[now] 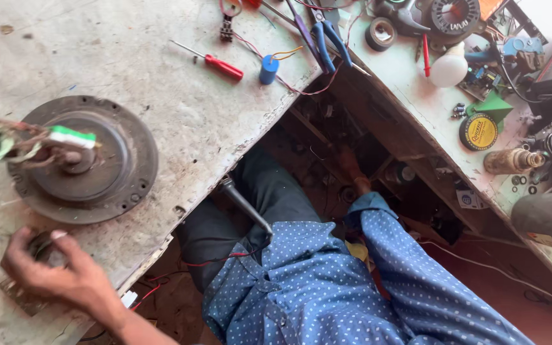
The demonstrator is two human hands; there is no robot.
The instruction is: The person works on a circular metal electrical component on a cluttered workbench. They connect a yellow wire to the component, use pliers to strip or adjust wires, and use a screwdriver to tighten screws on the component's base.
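Note:
My left hand (59, 271) rests at the near left of the worn workbench (180, 121), fingers curled around a small dark round part (38, 246). Just beyond it lies a rusty round motor cover (116, 172) with a shaft at its centre and a bundle of wires wrapped in green and white tape (71, 137). My right arm, in a blue dotted sleeve (404, 255), reaches down below the bench. My right hand (351, 169) is in the dark space there; I cannot make out what it touches.
A red-handled screwdriver (222, 66), a blue capacitor (268, 69) and blue-handled pliers (330, 38) lie at the bench's far edge. The right-hand bench holds a tape roll (380, 33), a white bulb (448, 69) and a round tin (478, 131). A metal rod (244, 204) leans by my knee.

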